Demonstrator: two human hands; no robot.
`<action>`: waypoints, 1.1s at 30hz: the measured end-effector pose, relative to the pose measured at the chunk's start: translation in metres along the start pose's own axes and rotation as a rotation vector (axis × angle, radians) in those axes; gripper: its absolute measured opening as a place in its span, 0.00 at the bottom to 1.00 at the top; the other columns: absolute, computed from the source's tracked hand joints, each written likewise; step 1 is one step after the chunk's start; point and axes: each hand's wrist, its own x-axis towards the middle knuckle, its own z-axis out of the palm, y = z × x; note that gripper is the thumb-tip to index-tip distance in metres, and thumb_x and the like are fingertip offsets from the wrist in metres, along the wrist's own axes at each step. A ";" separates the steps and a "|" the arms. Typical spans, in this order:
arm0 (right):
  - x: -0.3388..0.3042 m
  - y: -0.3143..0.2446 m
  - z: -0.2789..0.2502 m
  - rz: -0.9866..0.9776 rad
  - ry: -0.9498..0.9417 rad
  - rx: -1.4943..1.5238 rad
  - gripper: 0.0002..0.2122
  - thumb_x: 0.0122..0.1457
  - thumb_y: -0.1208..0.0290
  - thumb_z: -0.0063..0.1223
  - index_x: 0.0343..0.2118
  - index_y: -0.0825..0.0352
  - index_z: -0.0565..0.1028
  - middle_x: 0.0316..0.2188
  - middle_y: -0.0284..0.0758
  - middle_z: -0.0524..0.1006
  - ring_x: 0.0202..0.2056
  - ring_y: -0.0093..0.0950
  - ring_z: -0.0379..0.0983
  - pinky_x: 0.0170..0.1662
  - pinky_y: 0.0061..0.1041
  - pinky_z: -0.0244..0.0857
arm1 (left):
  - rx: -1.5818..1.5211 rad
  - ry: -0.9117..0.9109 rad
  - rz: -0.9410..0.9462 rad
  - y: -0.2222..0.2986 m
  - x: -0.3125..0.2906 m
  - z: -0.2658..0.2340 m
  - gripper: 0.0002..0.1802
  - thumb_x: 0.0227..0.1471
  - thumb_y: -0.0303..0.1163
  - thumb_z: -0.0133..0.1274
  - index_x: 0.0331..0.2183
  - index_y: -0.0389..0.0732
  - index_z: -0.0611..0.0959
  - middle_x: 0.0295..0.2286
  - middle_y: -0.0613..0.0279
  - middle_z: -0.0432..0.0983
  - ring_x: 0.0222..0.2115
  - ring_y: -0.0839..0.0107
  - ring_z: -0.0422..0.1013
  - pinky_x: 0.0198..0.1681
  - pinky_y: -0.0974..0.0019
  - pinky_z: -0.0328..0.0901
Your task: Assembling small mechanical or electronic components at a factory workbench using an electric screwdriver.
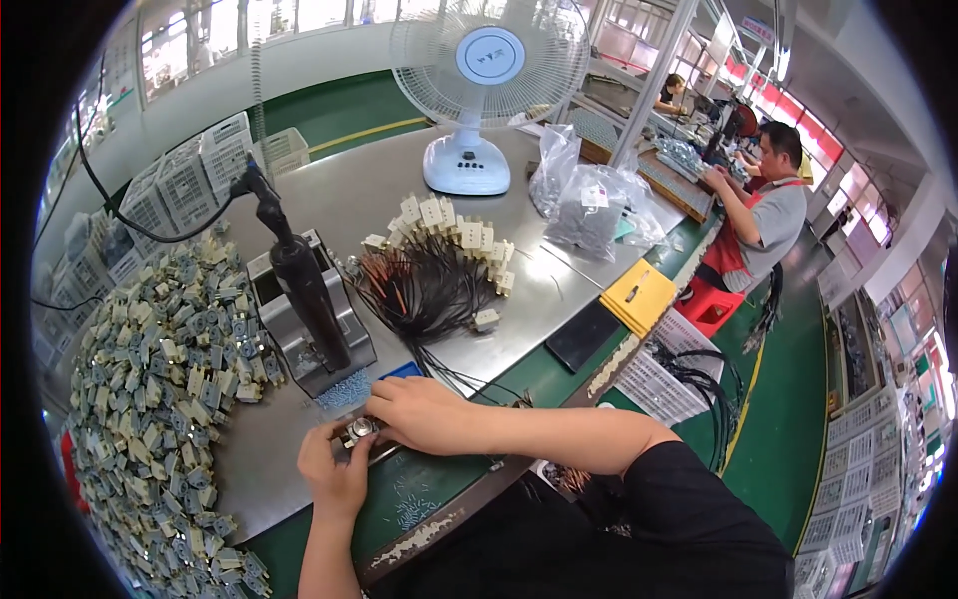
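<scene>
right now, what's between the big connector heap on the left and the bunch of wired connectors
In the head view, a black tool and a metal box stand between the connector heap and the wired bunch.

Factory assembly workshop, metal workbench [389, 215], heaped connectors [165, 399], seated co-worker [763, 220], stacked crates [180, 190]

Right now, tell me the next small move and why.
Perhaps steady the small metal part with the left hand, freeing the right hand for the small blue pieces: both hands are at the part, and those pieces lie just beyond.
</scene>
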 end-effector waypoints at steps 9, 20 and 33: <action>0.016 0.050 -0.018 -0.471 0.312 -0.282 0.26 0.37 0.51 0.73 0.38 0.63 0.80 0.27 0.33 0.76 0.33 0.38 0.79 0.40 0.38 0.74 | -0.083 -0.005 -0.026 -0.021 -0.013 -0.006 0.40 0.54 0.53 0.69 0.53 0.29 0.75 0.37 0.50 0.83 0.39 0.61 0.81 0.46 0.63 0.73; 0.106 0.188 -0.088 0.255 0.766 -0.516 0.20 0.69 0.52 0.54 0.36 0.69 0.80 0.19 0.39 0.76 0.21 0.40 0.69 0.31 0.36 0.66 | -0.098 -0.106 0.238 -0.029 0.007 -0.008 0.13 0.51 0.37 0.68 0.30 0.38 0.84 0.23 0.60 0.80 0.23 0.60 0.78 0.29 0.61 0.70; 0.007 0.113 -0.089 0.201 0.016 0.130 0.07 0.60 0.73 0.65 0.37 0.70 0.80 0.27 0.41 0.79 0.30 0.43 0.76 0.36 0.37 0.69 | -0.150 -0.166 0.305 -0.024 0.009 -0.001 0.14 0.49 0.35 0.70 0.27 0.38 0.83 0.21 0.61 0.79 0.20 0.62 0.75 0.26 0.63 0.70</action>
